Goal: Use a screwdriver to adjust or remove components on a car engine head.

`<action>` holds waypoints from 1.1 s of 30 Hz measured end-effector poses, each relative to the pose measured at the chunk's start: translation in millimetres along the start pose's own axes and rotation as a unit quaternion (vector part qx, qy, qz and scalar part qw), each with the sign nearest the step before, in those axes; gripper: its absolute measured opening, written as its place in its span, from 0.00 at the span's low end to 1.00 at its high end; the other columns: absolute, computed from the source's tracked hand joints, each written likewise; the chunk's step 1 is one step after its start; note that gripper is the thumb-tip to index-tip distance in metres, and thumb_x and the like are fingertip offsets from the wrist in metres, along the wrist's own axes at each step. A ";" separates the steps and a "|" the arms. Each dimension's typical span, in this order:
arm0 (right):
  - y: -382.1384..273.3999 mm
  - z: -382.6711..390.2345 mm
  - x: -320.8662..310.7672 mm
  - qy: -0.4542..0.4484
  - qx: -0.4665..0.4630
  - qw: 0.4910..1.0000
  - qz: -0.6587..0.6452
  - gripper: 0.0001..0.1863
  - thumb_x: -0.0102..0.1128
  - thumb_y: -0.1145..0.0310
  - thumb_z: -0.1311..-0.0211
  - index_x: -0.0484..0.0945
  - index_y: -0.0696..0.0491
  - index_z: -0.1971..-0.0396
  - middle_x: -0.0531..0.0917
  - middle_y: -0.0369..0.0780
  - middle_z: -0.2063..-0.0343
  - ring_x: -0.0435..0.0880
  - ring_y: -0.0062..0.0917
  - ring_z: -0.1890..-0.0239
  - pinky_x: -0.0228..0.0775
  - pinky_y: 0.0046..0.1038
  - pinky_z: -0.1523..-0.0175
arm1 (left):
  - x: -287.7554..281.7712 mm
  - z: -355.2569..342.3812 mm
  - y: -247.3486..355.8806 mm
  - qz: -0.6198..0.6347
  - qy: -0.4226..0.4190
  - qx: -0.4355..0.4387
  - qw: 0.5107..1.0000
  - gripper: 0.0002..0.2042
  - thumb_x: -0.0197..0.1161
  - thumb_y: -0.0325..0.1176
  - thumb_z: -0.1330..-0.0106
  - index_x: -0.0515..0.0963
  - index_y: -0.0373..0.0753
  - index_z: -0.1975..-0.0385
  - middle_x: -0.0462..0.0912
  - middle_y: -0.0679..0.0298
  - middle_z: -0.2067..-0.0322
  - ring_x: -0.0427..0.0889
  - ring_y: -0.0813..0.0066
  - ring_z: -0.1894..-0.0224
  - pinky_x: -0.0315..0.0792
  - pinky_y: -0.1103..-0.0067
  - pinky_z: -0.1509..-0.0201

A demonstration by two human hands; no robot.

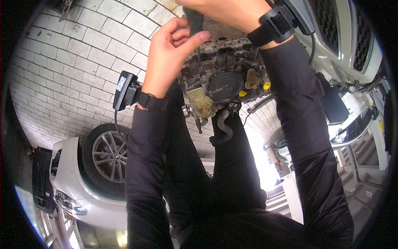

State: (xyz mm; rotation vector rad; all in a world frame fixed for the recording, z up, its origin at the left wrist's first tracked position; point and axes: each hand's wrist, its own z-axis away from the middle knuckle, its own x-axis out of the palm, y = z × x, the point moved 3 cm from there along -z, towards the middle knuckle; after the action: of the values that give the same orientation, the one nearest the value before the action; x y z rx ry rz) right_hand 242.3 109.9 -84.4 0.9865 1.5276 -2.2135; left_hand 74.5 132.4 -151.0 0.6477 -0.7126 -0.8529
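At the top of the view, a screwdriver (195,21) with a dark green handle points down, its thin shaft reaching the engine (217,60). My left hand (171,53) is closed around the lower handle, fingers curled and thumb across the front. Above it, my right hand (230,13) grips the handle's upper end, its fingertips partly cut off by the frame edge. The dirty metal engine carries a round black cover (225,85), a pale plastic part (201,103) and yellow caps (266,86). Where the shaft's tip meets the engine is hard to make out.
A curved hose (224,128) hangs from the engine's near side, between my legs. To the left stands a white car with its front wheel (110,155); another car's front grille (329,25) is close by my right arm. Pale brick-like tiles (93,54) cover the floor.
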 end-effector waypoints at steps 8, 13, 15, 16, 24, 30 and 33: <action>-18.9 -6.7 -9.8 -0.110 0.118 0.985 0.067 0.16 0.59 0.62 0.44 0.81 0.63 0.76 0.80 0.50 0.84 0.84 0.40 0.77 0.76 0.35 0.65 | 5.0 0.9 7.1 0.121 -0.011 0.012 0.993 0.12 0.65 0.25 0.33 0.76 0.28 0.52 0.86 0.59 0.60 0.86 0.77 0.56 0.78 0.82 0.49; -6.1 -5.3 -4.7 -0.078 0.024 0.996 -0.041 0.20 0.62 0.58 0.41 0.80 0.64 0.78 0.79 0.50 0.84 0.83 0.39 0.78 0.75 0.35 0.66 | 7.1 -1.3 11.0 0.083 -0.019 0.035 0.996 0.12 0.64 0.25 0.31 0.76 0.28 0.52 0.86 0.59 0.59 0.86 0.75 0.55 0.78 0.81 0.49; -3.8 -4.6 -2.0 -0.069 0.024 0.996 -0.061 0.20 0.62 0.58 0.41 0.80 0.64 0.78 0.79 0.50 0.84 0.83 0.39 0.78 0.75 0.35 0.67 | 6.5 -2.4 12.3 0.083 -0.007 0.044 0.996 0.12 0.64 0.25 0.31 0.76 0.28 0.51 0.86 0.58 0.59 0.86 0.74 0.54 0.79 0.80 0.49; -2.7 -4.8 -0.5 -0.060 0.023 0.995 -0.080 0.20 0.63 0.58 0.41 0.80 0.63 0.78 0.79 0.49 0.84 0.83 0.39 0.78 0.74 0.35 0.67 | 4.8 -3.4 11.3 0.111 -0.011 0.044 0.993 0.12 0.64 0.25 0.31 0.76 0.28 0.51 0.86 0.58 0.58 0.86 0.73 0.54 0.79 0.79 0.49; 5.4 1.1 -8.0 -0.047 -0.023 0.998 -0.036 0.22 0.66 0.54 0.41 0.80 0.61 0.77 0.79 0.49 0.83 0.82 0.39 0.77 0.74 0.35 0.66 | 10.7 -10.0 12.2 0.138 -0.022 0.059 0.988 0.14 0.63 0.24 0.31 0.75 0.28 0.48 0.85 0.57 0.56 0.86 0.72 0.54 0.80 0.78 0.48; 12.1 -6.2 -11.3 -0.042 0.039 0.998 0.037 0.16 0.62 0.61 0.41 0.79 0.62 0.69 0.82 0.47 0.77 0.83 0.34 0.73 0.74 0.32 0.64 | 5.9 -11.6 14.5 0.088 -0.034 0.057 0.994 0.13 0.61 0.30 0.28 0.75 0.31 0.48 0.86 0.57 0.57 0.84 0.75 0.53 0.75 0.78 0.45; 16.1 -3.0 -12.6 -0.082 0.013 0.993 -0.085 0.18 0.65 0.58 0.41 0.78 0.61 0.70 0.81 0.47 0.79 0.82 0.33 0.75 0.73 0.33 0.66 | 6.8 -12.8 13.9 0.075 -0.025 0.065 0.995 0.13 0.61 0.31 0.29 0.76 0.32 0.49 0.87 0.57 0.58 0.84 0.76 0.54 0.75 0.78 0.45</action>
State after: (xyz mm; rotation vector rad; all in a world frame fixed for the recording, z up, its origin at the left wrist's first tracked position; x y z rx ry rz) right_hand 261.8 104.3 -88.1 0.6848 1.5629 -2.3681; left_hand 93.6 136.5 -146.3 0.6822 -0.8575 -0.6910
